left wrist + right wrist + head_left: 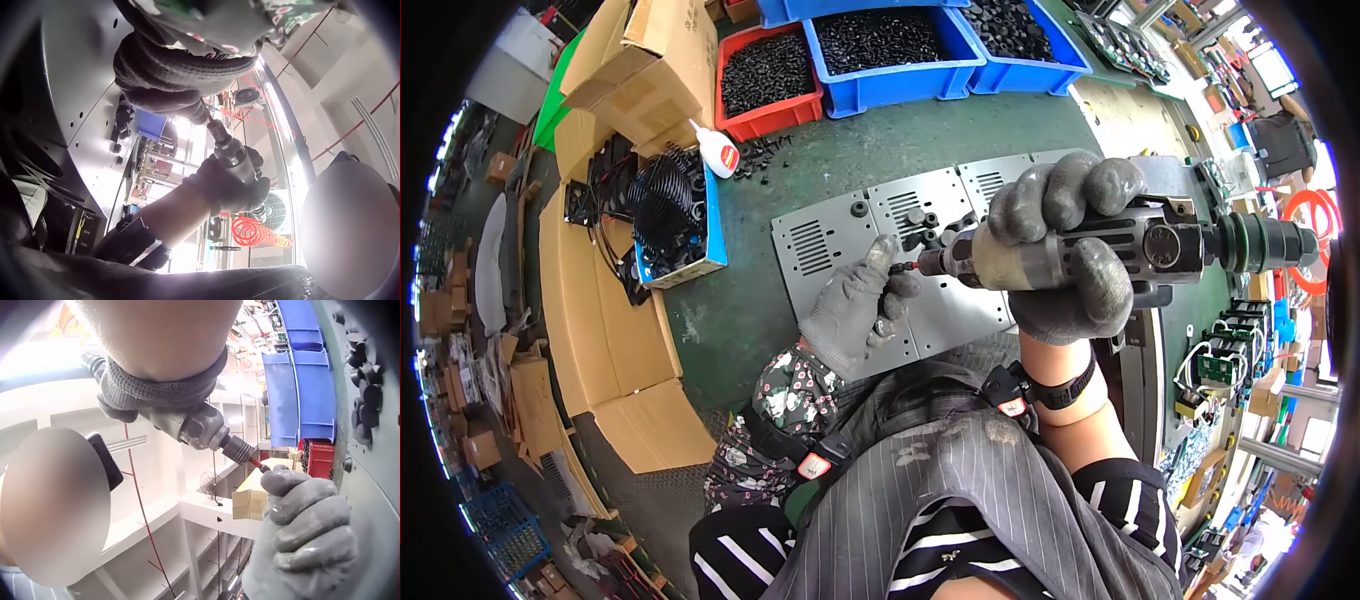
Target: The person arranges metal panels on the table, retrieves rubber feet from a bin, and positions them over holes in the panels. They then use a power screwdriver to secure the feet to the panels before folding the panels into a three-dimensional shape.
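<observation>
My gloved right hand [1060, 205] grips the body of an air screwdriver [1000, 262], held level above metal plates [820, 225] and pointing left. A short red bit [255, 462] sticks out of its chuck. At the bit's tip, my gloved left hand [850, 315] pinches a small dark screw [265, 469] between thumb and forefinger; the fingertips partly hide it. The other left fingers are curled in. Several black rubber feet [920, 238] lie loosely grouped on the slotted plates, just beyond the tool, and one single foot [859, 209] stands farther left.
Behind the plates stand a red bin [772, 122] and blue bins [900, 85] of small black parts. To the left are an open cardboard box [615, 340], a box of black cables [690, 270] and a white bottle [718, 152]. A red coiled hose [1305, 225] hangs at right.
</observation>
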`<state>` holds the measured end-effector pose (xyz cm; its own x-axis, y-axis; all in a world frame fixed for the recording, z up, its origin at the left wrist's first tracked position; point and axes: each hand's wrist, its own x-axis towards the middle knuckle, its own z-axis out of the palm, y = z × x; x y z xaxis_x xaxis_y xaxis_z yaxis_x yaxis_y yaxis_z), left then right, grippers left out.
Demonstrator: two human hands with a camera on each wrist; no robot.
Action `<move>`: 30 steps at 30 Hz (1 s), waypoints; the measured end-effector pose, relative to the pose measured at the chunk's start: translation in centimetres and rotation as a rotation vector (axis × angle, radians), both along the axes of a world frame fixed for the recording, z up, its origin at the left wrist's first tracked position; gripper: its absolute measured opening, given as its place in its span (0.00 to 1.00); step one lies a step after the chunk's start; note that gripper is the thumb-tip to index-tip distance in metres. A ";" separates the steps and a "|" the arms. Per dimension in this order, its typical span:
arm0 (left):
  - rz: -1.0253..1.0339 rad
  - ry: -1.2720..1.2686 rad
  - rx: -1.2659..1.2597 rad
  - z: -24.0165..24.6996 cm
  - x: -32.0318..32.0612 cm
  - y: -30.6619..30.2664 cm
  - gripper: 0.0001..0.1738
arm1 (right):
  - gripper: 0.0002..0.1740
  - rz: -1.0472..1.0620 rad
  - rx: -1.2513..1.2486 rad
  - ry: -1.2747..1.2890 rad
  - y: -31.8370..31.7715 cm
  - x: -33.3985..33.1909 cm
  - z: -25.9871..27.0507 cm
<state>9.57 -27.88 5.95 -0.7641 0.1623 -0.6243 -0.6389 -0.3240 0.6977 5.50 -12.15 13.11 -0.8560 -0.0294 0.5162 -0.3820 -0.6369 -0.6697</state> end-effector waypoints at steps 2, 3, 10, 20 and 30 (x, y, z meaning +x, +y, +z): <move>-0.137 0.048 0.024 0.7 0.0 -0.4 0.26 | 0.18 0.021 -0.026 0.006 0.5 0.0 0.0; -0.144 0.044 0.023 1.0 -0.1 -0.4 0.26 | 0.18 -0.007 -0.029 -0.043 0.9 0.1 0.2; -0.283 0.662 -0.694 -0.2 -3.0 -1.7 0.20 | 0.15 -0.030 -0.211 0.002 4.9 -2.8 -0.7; -0.311 1.041 -1.505 -0.3 -2.1 -3.8 0.11 | 0.15 0.049 -0.180 -0.072 3.2 -3.0 -1.2; -0.362 0.942 -1.443 -1.0 2.1 -7.1 0.17 | 0.12 0.152 -0.108 -0.102 -3.2 -4.7 -1.2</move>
